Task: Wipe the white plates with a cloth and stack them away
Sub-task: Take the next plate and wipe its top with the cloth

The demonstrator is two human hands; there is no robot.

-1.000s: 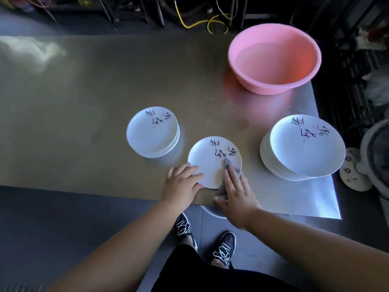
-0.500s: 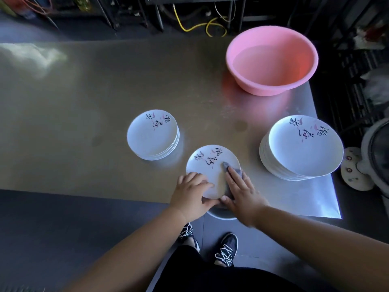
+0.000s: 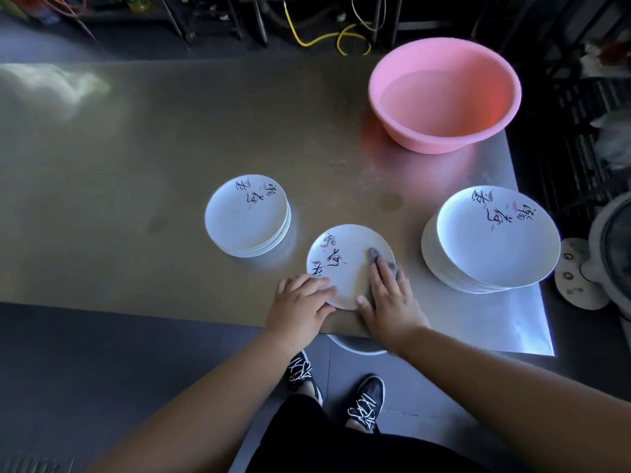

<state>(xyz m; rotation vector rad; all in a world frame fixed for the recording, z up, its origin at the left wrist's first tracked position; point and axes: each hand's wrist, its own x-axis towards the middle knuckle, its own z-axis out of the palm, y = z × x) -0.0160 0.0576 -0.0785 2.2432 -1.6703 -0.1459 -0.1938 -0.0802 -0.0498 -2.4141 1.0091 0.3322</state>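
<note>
Plate (image 3: 345,264) rotated, cloth (image 3: 379,260) near right rim

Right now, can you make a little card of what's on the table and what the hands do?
Being wiped: single white round plate with black brush writing, flat on shiny metal table
Left grip: bare hand, fingers resting on that plate's near rim
Right grip: bare hand, pressing small grey cloth flat on the plate
Stacks: short stack of white plates left, taller stack of white plates right
Also there: big pink plastic basin, far right
</note>
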